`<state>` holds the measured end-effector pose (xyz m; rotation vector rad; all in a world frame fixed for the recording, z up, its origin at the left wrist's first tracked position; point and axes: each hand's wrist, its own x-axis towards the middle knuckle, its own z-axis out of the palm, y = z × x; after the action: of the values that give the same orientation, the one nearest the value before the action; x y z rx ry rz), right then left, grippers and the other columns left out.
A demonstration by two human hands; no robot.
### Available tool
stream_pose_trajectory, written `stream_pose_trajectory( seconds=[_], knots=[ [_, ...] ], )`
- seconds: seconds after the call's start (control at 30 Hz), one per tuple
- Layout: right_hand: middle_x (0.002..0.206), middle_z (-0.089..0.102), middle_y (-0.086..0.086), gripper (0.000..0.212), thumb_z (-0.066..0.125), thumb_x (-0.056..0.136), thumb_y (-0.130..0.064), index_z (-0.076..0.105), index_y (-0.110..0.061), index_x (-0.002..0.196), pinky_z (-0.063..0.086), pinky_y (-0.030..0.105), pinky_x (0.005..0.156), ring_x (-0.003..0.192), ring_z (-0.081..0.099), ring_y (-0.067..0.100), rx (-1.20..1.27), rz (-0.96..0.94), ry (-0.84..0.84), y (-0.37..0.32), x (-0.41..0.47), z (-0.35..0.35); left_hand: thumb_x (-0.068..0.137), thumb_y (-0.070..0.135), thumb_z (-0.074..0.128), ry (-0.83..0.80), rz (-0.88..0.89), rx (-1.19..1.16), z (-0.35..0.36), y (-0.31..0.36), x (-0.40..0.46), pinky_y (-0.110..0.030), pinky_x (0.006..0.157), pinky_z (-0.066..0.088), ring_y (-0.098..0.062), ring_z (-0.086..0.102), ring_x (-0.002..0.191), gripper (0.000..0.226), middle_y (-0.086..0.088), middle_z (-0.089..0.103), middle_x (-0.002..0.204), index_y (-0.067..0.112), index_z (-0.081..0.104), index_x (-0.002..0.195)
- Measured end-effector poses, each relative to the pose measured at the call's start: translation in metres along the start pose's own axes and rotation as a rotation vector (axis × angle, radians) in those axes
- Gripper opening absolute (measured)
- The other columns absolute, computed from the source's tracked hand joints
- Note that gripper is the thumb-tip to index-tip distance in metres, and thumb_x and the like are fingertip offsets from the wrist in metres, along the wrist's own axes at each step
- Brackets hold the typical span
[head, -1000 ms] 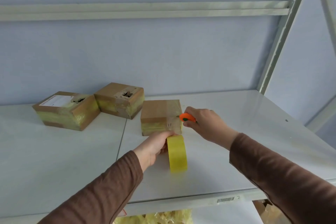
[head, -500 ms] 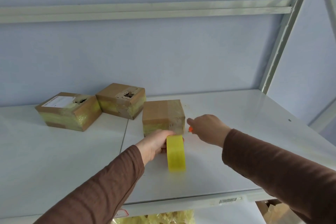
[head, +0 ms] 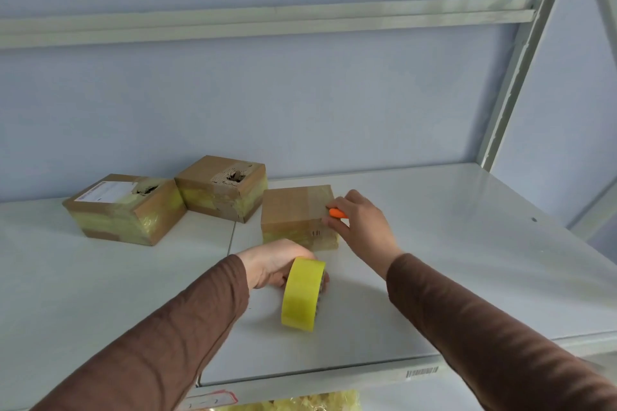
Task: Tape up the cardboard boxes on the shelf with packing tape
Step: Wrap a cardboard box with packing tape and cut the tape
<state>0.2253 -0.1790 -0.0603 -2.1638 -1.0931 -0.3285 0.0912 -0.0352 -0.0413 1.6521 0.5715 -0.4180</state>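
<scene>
Head view: the near box point(head: 293, 210) lies just beyond the tape roll point(head: 302, 294) gripped by the left hand point(head: 272, 265), its right edge touched by the right hand point(head: 359, 223), which pinches an orange cutter point(head: 338, 213).

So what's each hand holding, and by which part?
Left hand grips the tape roll by its rim. Right hand holds an orange cutter, mostly hidden in its grip.

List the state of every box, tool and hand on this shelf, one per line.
Nearest box: closed, tape on its top and front.
Middle box: taped round its sides, top torn open.
Labelled box: taped round its sides, top torn.
Tape roll: on edge, gripped by left hand.
Orange cutter: held by right hand at nearest box.
</scene>
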Motion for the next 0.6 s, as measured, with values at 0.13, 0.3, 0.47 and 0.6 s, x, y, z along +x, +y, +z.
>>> stream_pose_trajectory(
  seconds=[0.13,0.3,0.47,0.6],
  knots=[
    [0.112,0.050,-0.001,0.039,0.076,0.086,-0.032,0.060,-0.021,0.120,0.052,0.039,0.071,0.103,0.050,0.023,-0.176,-0.087,-0.057,0.005,-0.008,0.005,0.101,0.015,0.053,-0.022,0.020,-0.009,-0.006,-0.008,-0.002,-0.044,0.105,0.052,-0.030,0.071,0.105,0.032,-0.022,0.073,0.117,-0.006,0.075,0.111],
    [0.106,0.049,-0.004,0.046,0.073,0.083,-0.060,0.062,-0.023,0.108,0.048,0.033,0.068,0.098,0.046,0.018,-0.141,-0.006,0.042,-0.004,-0.006,0.010,0.102,0.021,0.052,-0.011,0.059,0.001,-0.010,-0.015,-0.005,-0.042,0.105,0.053,-0.027,0.073,0.108,0.032,-0.014,0.077,0.110,0.003,0.079,0.107],
    [0.110,0.051,0.002,0.045,0.076,0.083,-0.052,0.059,-0.020,0.110,0.053,0.039,0.067,0.102,0.047,0.024,-0.277,0.002,0.071,-0.017,-0.010,0.018,0.103,0.023,0.054,-0.020,0.101,-0.029,-0.010,-0.019,-0.008,-0.045,0.110,0.049,-0.029,0.070,0.116,0.032,-0.014,0.076,0.114,0.002,0.077,0.113],
    [0.111,0.055,0.007,0.024,0.072,0.091,-0.017,0.061,-0.011,0.112,0.048,0.041,0.079,0.100,0.052,0.030,-0.048,-0.041,0.201,-0.013,-0.020,0.010,0.100,0.026,0.062,0.008,0.233,-0.068,-0.012,-0.016,-0.013,-0.032,0.098,0.055,-0.017,0.073,0.103,0.025,-0.010,0.078,0.113,0.010,0.080,0.106]
  ],
)
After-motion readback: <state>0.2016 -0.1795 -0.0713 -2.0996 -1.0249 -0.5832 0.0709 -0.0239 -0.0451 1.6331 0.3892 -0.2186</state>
